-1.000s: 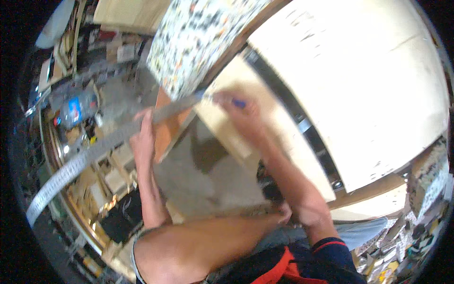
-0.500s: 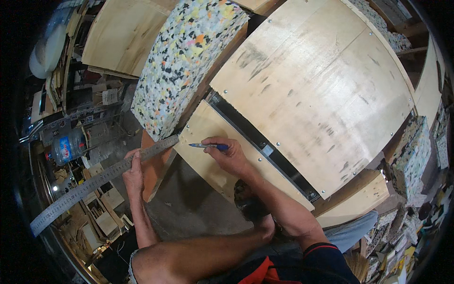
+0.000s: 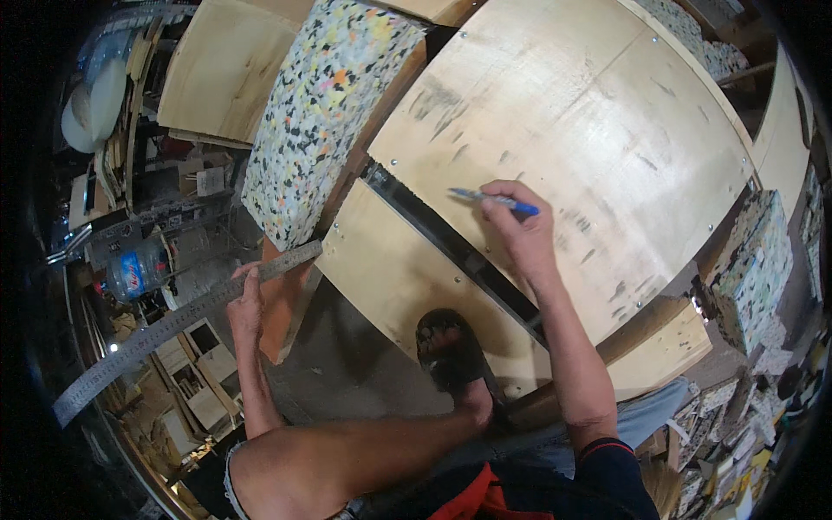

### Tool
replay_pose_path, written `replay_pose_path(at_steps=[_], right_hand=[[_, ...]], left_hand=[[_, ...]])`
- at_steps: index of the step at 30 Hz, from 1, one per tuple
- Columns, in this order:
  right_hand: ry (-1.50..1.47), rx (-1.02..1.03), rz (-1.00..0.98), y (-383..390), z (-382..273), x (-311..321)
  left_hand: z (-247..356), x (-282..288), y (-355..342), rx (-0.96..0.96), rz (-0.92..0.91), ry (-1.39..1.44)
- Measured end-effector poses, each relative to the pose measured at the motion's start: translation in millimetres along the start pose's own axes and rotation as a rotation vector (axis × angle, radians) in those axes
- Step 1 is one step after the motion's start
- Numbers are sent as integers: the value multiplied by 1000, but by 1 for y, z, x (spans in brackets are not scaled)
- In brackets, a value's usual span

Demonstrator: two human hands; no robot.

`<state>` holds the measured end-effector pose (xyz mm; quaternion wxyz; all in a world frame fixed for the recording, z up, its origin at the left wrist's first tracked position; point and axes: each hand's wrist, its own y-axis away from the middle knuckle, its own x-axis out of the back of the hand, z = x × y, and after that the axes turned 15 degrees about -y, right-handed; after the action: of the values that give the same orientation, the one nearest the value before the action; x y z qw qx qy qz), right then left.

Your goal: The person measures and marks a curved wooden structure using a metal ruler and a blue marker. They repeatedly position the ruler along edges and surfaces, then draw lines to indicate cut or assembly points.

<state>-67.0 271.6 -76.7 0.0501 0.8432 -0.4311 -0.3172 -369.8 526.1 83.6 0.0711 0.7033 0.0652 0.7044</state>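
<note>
My left hand [image 3: 247, 305] grips a long metal ruler [image 3: 165, 336], whose far end reaches the left edge of a narrow plywood strip [image 3: 394, 273]. In my right hand [image 3: 524, 225] is a blue pen [image 3: 494, 201], pinched between thumb and fingers, its tip pointing left above a large plywood panel [image 3: 598, 147]. Screws dot the panel's edges, and dark smudges mark its face. A dark gap [image 3: 451, 243] runs between the panel and the strip. My foot in a black sandal [image 3: 449, 351] rests on or over the strip's near part.
A speckled foam block [image 3: 316, 113] lies left of the panel, with another foam block [image 3: 752, 264] at the right. A plastic bottle [image 3: 139, 270] and wood scraps clutter the left. Foam offcuts [image 3: 724, 433] are piled at lower right. A brown board [image 3: 286, 308] sits under the ruler.
My right hand with the pen has moved right and up, from over the narrow strip to over the large panel. My foot now shows further forward. The ruler stays nearly in place.
</note>
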Motion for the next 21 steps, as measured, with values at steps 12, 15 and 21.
replay_pose_path(at_steps=[12, 15, 21], right_hand=[[-102, 73, 58, -15, -16, 54], [-92, 105, -4, -16, -17, 58], [6, 98, 86, -18, -8, 53]], left_hand=[[11, -4, -4, -50, -37, 4], [12, -2, 0, -112, -8, -31], [24, -8, 20, 44, 60, 54]])
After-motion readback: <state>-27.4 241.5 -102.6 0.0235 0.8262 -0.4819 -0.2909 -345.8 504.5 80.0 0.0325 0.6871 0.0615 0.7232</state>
